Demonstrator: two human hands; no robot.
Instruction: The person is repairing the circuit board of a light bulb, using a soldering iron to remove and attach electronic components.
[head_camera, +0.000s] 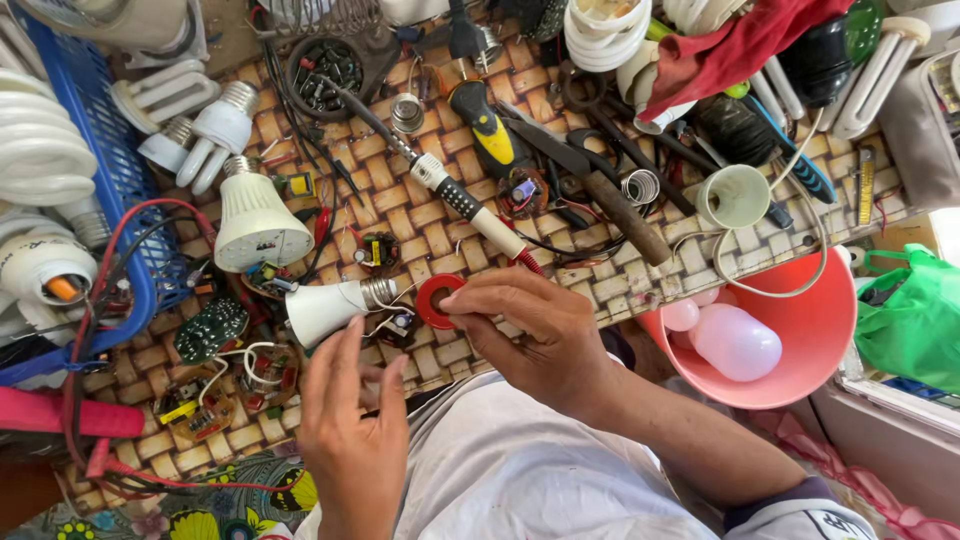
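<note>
Two bare hands, left grip (352, 440), right grip (530, 335), white shirt, dark-edged sleeve

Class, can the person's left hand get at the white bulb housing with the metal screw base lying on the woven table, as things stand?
Probably yes. The left hand is open, holds nothing, and hovers just below the white bulb housing. Only thin wires lie between them, and the right hand, at the red tape roll, stays to the side.

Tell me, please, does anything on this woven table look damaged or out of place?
Yes. The white bulb housing beside the left hand lies on its side with wires trailing from its screw base. Bare circuit boards lie loose nearby. The right hand pinches a red tape roll. A soldering iron lies across the table.
</note>
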